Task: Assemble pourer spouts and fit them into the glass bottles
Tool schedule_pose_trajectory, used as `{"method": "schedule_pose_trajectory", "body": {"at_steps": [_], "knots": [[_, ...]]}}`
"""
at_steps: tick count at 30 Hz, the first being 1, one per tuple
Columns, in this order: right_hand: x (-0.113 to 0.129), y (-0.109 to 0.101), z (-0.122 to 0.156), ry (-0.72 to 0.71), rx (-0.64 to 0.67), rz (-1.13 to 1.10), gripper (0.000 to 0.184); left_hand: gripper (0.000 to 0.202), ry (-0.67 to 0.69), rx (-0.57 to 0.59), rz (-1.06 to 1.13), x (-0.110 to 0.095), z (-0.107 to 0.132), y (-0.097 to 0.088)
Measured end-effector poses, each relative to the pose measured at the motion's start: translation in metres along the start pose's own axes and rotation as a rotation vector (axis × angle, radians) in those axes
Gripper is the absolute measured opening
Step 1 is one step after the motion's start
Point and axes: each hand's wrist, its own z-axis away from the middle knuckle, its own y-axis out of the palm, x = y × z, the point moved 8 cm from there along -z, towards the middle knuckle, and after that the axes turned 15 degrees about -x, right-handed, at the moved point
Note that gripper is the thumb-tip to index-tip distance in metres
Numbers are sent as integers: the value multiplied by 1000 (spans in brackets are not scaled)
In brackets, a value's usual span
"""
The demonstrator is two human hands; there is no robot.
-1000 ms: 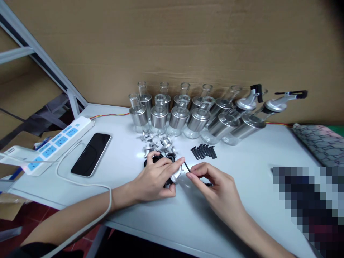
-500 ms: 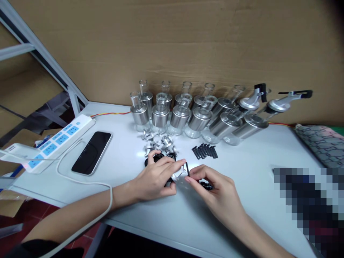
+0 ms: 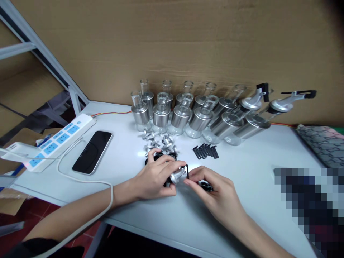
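My left hand (image 3: pixel 158 177) is closed around a silver pour spout (image 3: pixel 176 175), whose narrow end points right. Between the thumb and forefinger of my right hand (image 3: pixel 215 188) is the lower end of a thin black lever (image 3: pixel 187 171). The lever's bent top meets the spout's tip; whether they are joined I cannot tell. Black rings (image 3: pixel 172 156) lie behind my left hand, partly hidden by it. Small black parts (image 3: pixel 206 186) show beside my right fingers. Farther back are a pile of silver spouts (image 3: pixel 158 140) and a row of black levers (image 3: pixel 206 151).
Glass bottles with steel sleeves (image 3: pixel 179 116) stand in two rows at the back; two at the right carry silver spouts (image 3: pixel 281 105). A phone (image 3: pixel 92 152) and a power strip (image 3: pixel 61 139) lie at left. A white cable (image 3: pixel 88 182) crosses my left forearm.
The black lever has tilted slightly at the spout's tip, and more of the spout shows. Both hands stay almost in place; the view has shifted a little.
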Motion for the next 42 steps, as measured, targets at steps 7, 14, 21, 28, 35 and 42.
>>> {"method": "schedule_pose_trajectory", "body": {"at_steps": [7, 14, 21, 28, 35, 42], "knots": [[-16, 2, 2, 244, 13, -119, 6, 47, 43, -41, -5, -2, 0, -4], [-21, 5, 1, 396, 42, -242, 8, 45, 79, -108, 39, -8, -4, -10], [-19, 3, 1, 409, 52, -242, 7, 45, 78, -102, 31, -7, -3, -10], [-20, 9, 6, 509, 148, -315, 10, 43, 80, -96, 51, -7, -3, -10], [-28, 22, 11, 724, 283, -573, 25, 46, 133, -104, 136, -13, -3, -11], [-23, 33, 21, 802, 395, -737, 26, 53, 135, -62, 280, -18, 0, -8]]}}
